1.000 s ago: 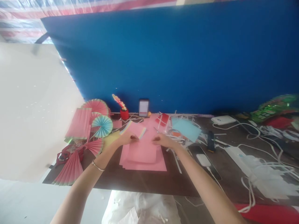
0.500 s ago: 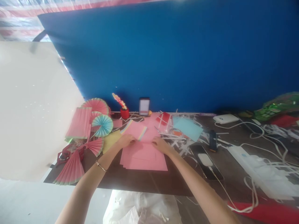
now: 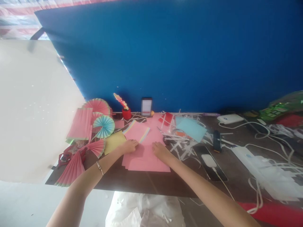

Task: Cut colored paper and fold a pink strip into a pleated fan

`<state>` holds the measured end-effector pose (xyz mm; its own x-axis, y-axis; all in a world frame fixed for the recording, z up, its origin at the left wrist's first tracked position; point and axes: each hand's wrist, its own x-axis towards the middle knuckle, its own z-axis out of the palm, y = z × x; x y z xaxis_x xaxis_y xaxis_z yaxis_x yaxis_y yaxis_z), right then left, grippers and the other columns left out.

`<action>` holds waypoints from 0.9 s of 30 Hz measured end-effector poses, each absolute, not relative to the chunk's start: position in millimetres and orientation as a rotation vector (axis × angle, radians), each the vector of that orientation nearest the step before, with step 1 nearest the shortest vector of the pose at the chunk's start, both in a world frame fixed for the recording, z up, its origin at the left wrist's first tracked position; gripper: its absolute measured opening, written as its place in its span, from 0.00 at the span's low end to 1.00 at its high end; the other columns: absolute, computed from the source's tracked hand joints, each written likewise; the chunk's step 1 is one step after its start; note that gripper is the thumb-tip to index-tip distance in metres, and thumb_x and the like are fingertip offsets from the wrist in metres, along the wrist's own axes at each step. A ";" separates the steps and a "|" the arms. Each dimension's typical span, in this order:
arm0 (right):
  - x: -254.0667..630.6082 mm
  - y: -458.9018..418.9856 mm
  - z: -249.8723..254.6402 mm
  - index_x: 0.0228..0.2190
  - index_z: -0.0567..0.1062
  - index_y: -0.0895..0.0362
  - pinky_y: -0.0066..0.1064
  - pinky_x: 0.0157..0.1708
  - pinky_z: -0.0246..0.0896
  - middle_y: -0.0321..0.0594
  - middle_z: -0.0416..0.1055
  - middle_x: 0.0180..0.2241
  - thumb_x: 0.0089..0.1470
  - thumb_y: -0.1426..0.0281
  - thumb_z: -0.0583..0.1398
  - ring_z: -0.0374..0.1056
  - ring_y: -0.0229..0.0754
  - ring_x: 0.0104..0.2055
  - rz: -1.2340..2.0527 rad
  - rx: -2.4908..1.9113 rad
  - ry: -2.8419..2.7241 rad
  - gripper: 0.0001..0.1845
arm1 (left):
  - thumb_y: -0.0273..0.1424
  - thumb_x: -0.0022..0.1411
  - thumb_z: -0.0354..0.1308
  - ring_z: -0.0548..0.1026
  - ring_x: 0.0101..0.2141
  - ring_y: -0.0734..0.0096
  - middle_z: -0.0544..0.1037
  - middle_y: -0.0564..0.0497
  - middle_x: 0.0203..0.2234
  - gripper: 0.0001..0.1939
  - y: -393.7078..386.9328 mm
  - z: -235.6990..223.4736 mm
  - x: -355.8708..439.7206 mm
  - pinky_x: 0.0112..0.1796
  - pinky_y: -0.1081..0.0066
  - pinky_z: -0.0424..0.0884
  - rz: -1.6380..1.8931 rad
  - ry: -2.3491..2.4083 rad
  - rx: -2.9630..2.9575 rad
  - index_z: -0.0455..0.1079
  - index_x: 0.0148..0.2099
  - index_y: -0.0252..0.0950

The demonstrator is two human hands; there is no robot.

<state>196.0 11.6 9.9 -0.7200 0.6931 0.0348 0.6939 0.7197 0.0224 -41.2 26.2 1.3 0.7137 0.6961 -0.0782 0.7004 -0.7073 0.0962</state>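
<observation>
Pink paper (image 3: pixel 148 164) lies in a slightly uneven stack in front of me. My left hand (image 3: pixel 129 147) is at its left side, fingers bent and closed on the pink paper, just below a pink piece with striped edges (image 3: pixel 136 130). At the right side of the stack, my right hand (image 3: pixel 161 152) has its curled fingers closed on the pink paper too. A gap separates the two hands. The fingertips are small and partly hidden, so the exact edge they pinch does not show. Beside my left wrist is a yellow sheet (image 3: pixel 115 142).
Pleated paper fans (image 3: pixel 104 126) crowd the left side. White paper strips (image 3: pixel 183 146), a light blue sheet (image 3: pixel 192 127) and a red piece (image 3: pixel 166 118) lie to the right. Farther right are a phone (image 3: pixel 219 173), cables and a white power strip (image 3: pixel 251 162). A screen (image 3: pixel 146 107) stands behind.
Both hands have come down slightly toward me over the pink stack, the right hand most. The crease line seen between them earlier no longer shows clearly.
</observation>
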 end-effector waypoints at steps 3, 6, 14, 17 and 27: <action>197.8 15.2 10.6 0.23 0.72 0.61 0.34 0.39 0.55 0.48 0.69 0.31 0.52 0.81 0.52 0.63 0.45 0.37 0.068 -1.274 -2.798 0.12 | 0.17 0.55 0.44 0.70 0.42 0.68 0.73 0.44 0.41 0.18 22.7 0.4 -47.2 0.44 0.69 0.64 -0.012 1.226 2.733 0.67 0.44 0.33; 200.5 22.2 10.3 0.26 0.71 0.60 0.31 0.38 0.55 0.45 0.69 0.31 0.55 0.73 0.53 0.64 0.42 0.37 0.183 -1.423 -2.643 0.09 | 0.19 0.56 0.45 0.69 0.45 0.69 0.72 0.44 0.45 0.19 19.2 2.9 -53.4 0.47 0.68 0.62 0.110 1.307 2.636 0.66 0.48 0.34; 204.1 25.6 8.1 0.26 0.70 0.59 0.27 0.32 0.55 0.42 0.70 0.30 0.52 0.70 0.55 0.65 0.39 0.33 0.432 -1.534 -2.411 0.08 | 0.21 0.49 0.51 0.69 0.44 0.65 0.73 0.45 0.44 0.14 14.8 15.6 -54.6 0.48 0.65 0.64 0.506 1.249 2.311 0.73 0.37 0.35; 207.4 21.7 13.3 0.28 0.70 0.58 0.27 0.32 0.56 0.39 0.71 0.30 0.53 0.69 0.52 0.66 0.38 0.32 0.504 -1.535 -2.332 0.08 | 0.26 0.55 0.49 0.72 0.42 0.67 0.75 0.46 0.41 0.13 14.9 17.7 -51.1 0.45 0.68 0.67 0.604 1.288 2.175 0.73 0.40 0.33; 219.1 15.0 26.0 0.25 0.75 0.60 0.29 0.29 0.60 0.38 0.72 0.24 0.42 0.61 0.60 0.67 0.39 0.27 1.108 -1.395 -1.727 0.13 | 0.39 0.47 0.63 0.74 0.40 0.58 0.78 0.41 0.37 0.19 8.4 29.8 -45.6 0.44 0.61 0.69 0.811 1.372 1.546 0.74 0.38 0.30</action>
